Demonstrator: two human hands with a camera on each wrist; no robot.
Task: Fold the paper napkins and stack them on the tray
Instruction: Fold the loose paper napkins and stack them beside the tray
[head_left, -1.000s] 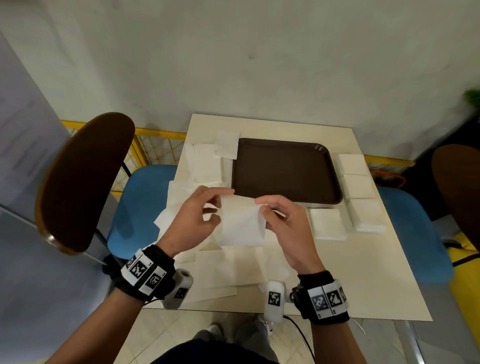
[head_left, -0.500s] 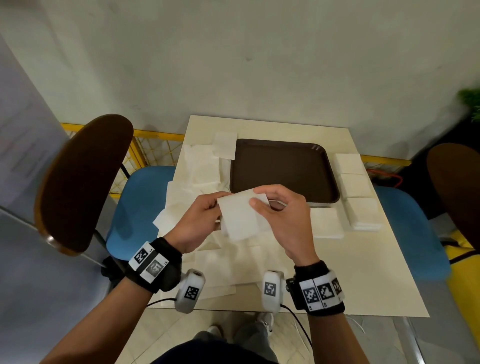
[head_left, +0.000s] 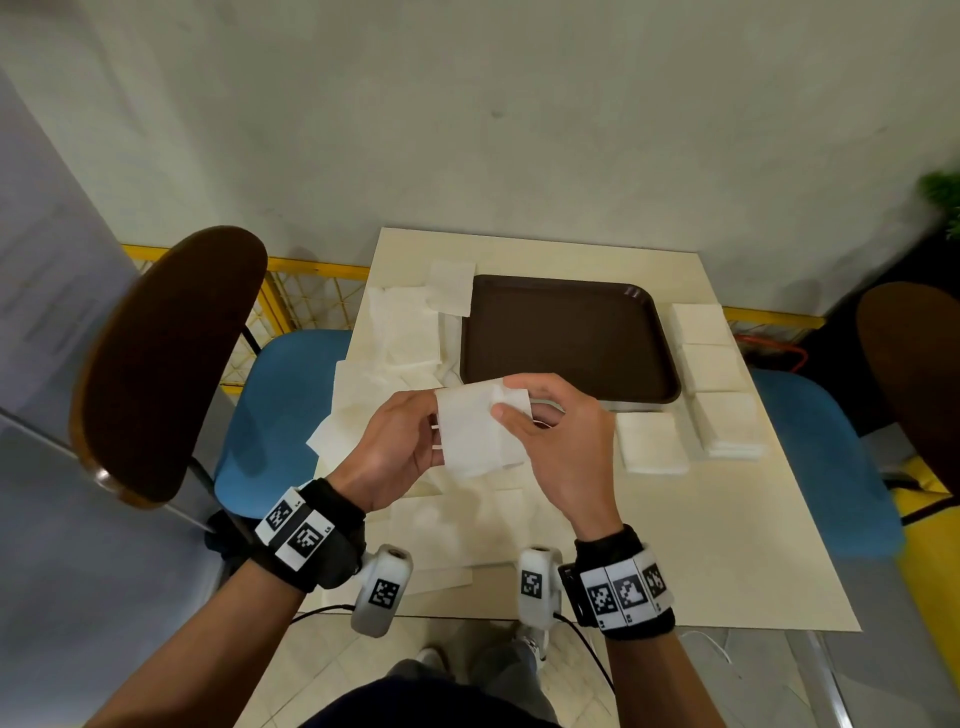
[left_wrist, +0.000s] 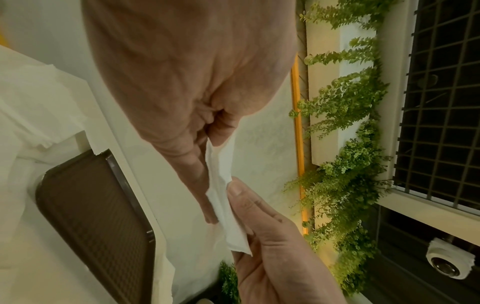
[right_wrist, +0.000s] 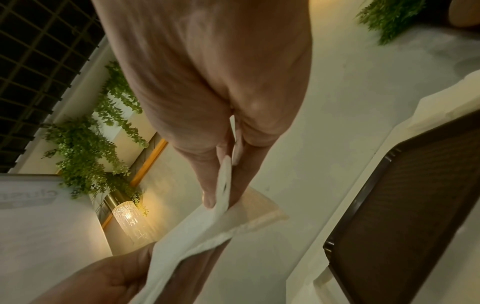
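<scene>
Napkin (head_left: 478, 426) between both hands

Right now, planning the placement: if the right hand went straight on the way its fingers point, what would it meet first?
Most likely the left hand: the right hand points leftward across the napkin that both hands pinch. Depth is unclear.

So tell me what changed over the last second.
The hands, left and right, came together and doubled the napkin over; both pinch it, held above the table. The tray remains bare, and the folded stacks beside it stayed put.
</scene>
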